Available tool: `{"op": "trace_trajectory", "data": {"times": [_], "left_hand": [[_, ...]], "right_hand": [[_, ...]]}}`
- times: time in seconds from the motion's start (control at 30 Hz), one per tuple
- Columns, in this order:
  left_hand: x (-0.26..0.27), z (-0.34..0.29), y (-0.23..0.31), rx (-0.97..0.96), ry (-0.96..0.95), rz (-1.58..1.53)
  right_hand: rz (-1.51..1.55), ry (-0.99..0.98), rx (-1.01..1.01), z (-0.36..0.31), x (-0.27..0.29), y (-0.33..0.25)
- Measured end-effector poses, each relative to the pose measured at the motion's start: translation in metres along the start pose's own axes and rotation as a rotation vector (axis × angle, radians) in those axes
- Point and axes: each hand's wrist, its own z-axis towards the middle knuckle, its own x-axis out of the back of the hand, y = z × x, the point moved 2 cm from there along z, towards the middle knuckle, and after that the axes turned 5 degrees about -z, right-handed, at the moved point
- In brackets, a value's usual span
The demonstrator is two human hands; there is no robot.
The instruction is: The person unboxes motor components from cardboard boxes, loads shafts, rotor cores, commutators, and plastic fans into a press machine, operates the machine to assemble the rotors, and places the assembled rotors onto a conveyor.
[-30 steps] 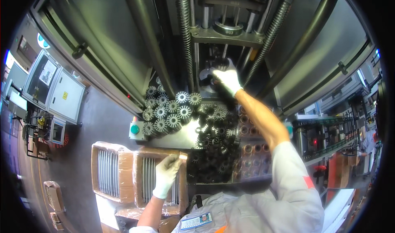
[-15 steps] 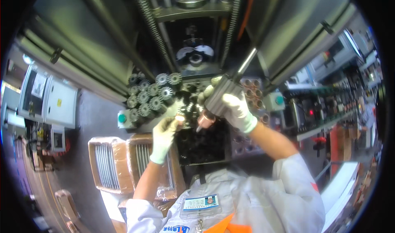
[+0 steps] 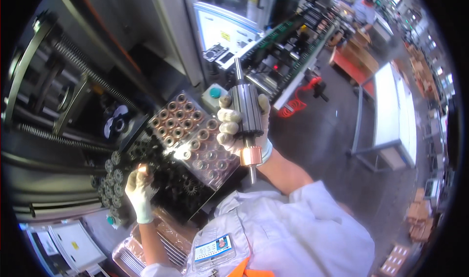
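My right hand, in a white glove, is wrapped round the dark slotted core of a motor armature. The armature stands nearly upright, its steel shaft jutting out above and below. A copper commutator sits on the shaft just under the core. Lower left, my gloved left hand is closed in a pinch on a small copper-coloured ring, mostly covered by the fingers. Close to it lie several toothed metal discs.
Clear plastic trays of copper commutators lie between my hands. A press with threaded columns stands at the left. Beyond my right hand runs a conveyor line, with a white table to the right. A carton of shafts sits below my left hand.
The view has swung to the right, bringing the conveyor and white table closer in. My right hand has carried the armature away from the press and turned it more upright. My left hand keeps its pinch.
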Motion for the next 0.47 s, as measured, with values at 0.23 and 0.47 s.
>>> {"op": "trace_trajectory", "data": {"times": [0.23, 0.47], "left_hand": [[-0.027, 0.011, -0.002, -0.019, -0.019, 0.013], [-0.046, 0.016, 0.004, -0.036, -0.014, 0.09]], "right_hand": [[-0.413, 0.521, 0.49, -0.023, -0.033, -0.025], [-0.222, 0.637, 0.776, -0.029, -0.006, -0.087]]}}
